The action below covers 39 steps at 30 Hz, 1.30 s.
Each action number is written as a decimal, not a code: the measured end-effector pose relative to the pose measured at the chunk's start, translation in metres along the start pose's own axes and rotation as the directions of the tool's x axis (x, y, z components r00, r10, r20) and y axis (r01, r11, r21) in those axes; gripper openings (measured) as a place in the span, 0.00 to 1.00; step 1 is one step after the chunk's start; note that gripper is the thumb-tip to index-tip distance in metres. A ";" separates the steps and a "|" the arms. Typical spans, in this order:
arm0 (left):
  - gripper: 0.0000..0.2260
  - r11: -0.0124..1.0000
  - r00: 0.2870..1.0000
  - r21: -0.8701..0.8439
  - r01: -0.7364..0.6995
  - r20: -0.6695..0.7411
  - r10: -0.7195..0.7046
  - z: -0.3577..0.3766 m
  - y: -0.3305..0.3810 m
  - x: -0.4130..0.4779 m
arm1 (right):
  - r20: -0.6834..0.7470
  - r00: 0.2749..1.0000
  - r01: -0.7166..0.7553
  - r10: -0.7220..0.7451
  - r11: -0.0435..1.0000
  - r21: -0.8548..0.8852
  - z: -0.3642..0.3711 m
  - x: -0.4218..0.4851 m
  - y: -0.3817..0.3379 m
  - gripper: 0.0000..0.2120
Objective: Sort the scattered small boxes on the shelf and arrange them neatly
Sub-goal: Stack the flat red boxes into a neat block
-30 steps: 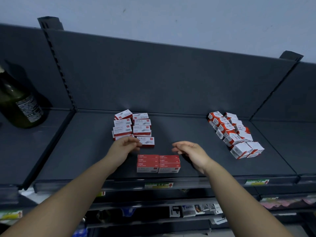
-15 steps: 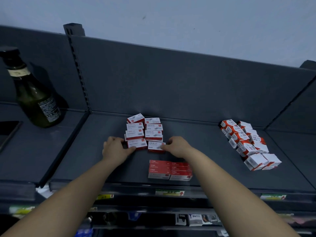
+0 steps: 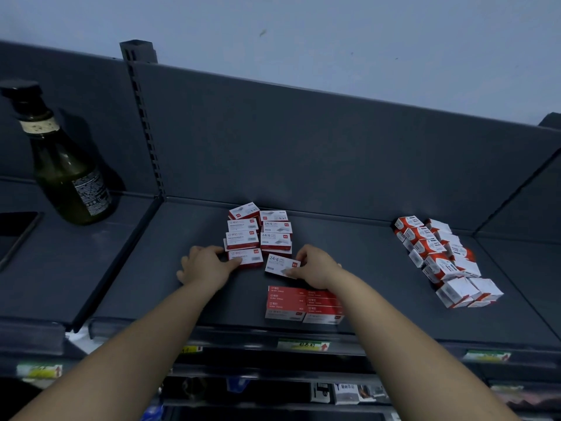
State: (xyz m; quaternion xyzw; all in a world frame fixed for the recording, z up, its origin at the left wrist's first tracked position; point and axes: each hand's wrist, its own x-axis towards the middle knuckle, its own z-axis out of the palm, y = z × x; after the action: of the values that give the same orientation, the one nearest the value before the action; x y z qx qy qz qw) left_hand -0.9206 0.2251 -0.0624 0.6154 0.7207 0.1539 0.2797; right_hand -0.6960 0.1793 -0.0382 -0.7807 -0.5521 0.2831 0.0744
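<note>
Small red-and-white staple boxes lie in two rows [image 3: 259, 230] at the middle back of the dark shelf [image 3: 151, 284]. My left hand [image 3: 205, 265] holds the front box of the left row [image 3: 247, 258] with thumb and fingers. With my right hand [image 3: 317, 265] I pinch a tilted white box marked 24/6 [image 3: 279, 264] at the front of the right row. A flat block of red boxes [image 3: 303, 303] sits near the shelf's front edge, below my right hand.
A heap of red-and-white boxes [image 3: 443, 262] lies at the right of the shelf. A dark green bottle [image 3: 65, 174] stands on the neighbouring shelf to the left. The back panel [image 3: 303, 147] rises behind the rows. Lower shelves hold other goods.
Both hands moved up from the red block to the two rows. My right hand has taken hold of the 24/6 box and turned it askew.
</note>
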 end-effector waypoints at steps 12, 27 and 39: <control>0.18 0.997 0.997 -0.027 -0.068 -0.031 0.068 0.005 -0.018 -0.006 | -0.060 0.997 0.060 -0.044 0.956 0.288 -0.005 -0.005 0.026 0.15; 0.10 0.651 0.946 -0.753 -0.093 0.137 0.293 -0.010 0.012 -0.014 | -0.147 0.982 0.187 -0.118 0.510 0.840 -0.029 -0.019 0.028 0.07; 0.11 0.422 0.814 -0.898 0.127 0.338 0.473 -0.006 0.066 -0.028 | -0.195 0.975 0.217 -0.109 0.261 0.941 -0.056 -0.042 0.053 0.04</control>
State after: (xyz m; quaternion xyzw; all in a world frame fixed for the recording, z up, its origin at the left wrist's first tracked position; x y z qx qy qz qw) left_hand -0.8686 0.2119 -0.0145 0.4636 0.3440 0.3566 0.7346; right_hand -0.6333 0.1322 0.0007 -0.5302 -0.3451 0.5123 0.5808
